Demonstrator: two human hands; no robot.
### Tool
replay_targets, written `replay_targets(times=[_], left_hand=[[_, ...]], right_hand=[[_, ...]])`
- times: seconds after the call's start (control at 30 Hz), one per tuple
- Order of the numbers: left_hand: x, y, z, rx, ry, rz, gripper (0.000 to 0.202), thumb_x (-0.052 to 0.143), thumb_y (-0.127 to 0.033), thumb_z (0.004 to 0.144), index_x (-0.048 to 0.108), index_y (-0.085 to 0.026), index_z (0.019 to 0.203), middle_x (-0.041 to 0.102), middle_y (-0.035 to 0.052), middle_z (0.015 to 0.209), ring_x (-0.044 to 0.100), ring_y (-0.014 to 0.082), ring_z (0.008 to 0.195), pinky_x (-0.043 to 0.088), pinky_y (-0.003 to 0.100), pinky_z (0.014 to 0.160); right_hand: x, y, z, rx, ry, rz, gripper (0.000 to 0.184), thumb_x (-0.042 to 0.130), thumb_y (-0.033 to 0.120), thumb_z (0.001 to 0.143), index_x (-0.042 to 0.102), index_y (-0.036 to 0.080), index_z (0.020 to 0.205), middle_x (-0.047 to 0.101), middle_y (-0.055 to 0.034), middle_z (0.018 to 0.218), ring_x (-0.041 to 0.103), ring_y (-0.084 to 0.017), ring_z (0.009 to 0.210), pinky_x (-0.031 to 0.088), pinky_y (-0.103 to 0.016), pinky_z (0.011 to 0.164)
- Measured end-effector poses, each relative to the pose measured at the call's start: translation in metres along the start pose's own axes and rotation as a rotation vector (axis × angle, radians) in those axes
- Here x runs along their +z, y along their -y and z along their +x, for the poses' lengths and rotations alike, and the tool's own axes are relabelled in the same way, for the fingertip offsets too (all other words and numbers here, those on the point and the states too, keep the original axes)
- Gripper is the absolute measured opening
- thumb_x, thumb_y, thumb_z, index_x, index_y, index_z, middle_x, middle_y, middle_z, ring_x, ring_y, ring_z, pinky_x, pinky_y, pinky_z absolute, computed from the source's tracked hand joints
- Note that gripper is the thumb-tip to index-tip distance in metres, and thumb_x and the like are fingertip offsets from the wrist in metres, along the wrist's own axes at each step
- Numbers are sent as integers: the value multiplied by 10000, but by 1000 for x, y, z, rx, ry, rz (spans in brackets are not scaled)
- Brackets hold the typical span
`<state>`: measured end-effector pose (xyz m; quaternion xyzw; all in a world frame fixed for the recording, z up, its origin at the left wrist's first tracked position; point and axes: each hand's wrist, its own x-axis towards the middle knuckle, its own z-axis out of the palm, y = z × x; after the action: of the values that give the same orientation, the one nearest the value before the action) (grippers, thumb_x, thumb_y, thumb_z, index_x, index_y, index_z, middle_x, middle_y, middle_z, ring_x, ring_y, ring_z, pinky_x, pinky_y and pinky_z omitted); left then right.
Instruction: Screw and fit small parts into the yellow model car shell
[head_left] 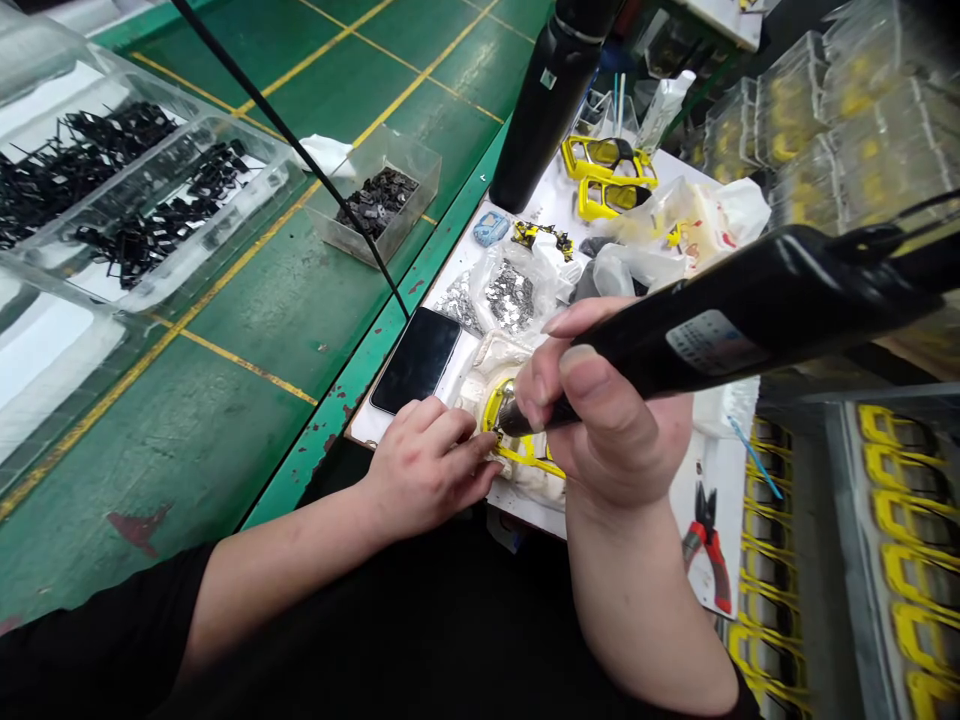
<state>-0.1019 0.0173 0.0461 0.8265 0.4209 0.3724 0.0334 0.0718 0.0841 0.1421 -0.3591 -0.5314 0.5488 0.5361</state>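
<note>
My right hand (622, 430) is wrapped around a black electric screwdriver (720, 300), held at a slant. Its tip points down and left onto a yellow glasses frame (529, 459). The frame lies on a whitish padded rest (476, 380), partly covered by my right hand and the tool. With its fingers drawn together, my left hand (424, 465) grips the frame's left end, close to the driver tip. Whatever sits right under the tip is too small to make out. A black phone (417, 360) lies just beyond my left hand.
A bag of small metal pieces (514, 295) and finished-looking yellow glasses (611, 198) lie farther back. Red-handled pliers (705, 550) rest at right, near trays of yellow frames (900, 540). Clear boxes of black parts (157, 215) stand left. A black cylinder (544, 110) rises behind.
</note>
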Motion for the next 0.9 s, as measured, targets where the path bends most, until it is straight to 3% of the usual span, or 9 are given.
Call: replay_targets(times=[0.1,0.23,0.5,0.67,0.9], left_hand=[[0,0,0,-5,6,-2,244,812,-333,1008,768,-187,1198,723,66,972,533,230,871,441,404,736],[1,0,-2,-10,5,-6,242,800,-341,1014,764,-198,1206,732,65,977,544,228,871,446,402,735],[4,3,-5,8,-35,1,270,801,-303,984,751,-189,1224,725,96,1022,577,273,911,449,426,733],[3,3,-3,14,-20,-8,234,727,-300,1013,756,-193,1219,688,81,926,543,267,861,436,419,724],[5,3,-6,11,-31,25,246,783,-316,991,762,-205,1210,692,84,951,550,262,873,434,418,720]], right_hand=[[2,-7,1,-75,-70,39,348,989,526,855,804,303,1048,644,13,767,576,-172,618,503,-352,537],[3,-12,3,-50,-60,46,394,1009,554,823,802,303,1046,661,13,772,600,-175,623,524,-345,526],[2,-8,3,-51,200,29,424,1009,504,852,793,286,1145,683,51,698,604,-146,530,575,-310,512],[3,-6,3,-124,159,-77,406,1074,499,738,773,253,853,718,20,748,660,-168,619,649,-345,638],[5,-5,5,-92,159,-53,394,1053,478,762,746,241,830,715,17,740,667,-170,615,621,-326,589]])
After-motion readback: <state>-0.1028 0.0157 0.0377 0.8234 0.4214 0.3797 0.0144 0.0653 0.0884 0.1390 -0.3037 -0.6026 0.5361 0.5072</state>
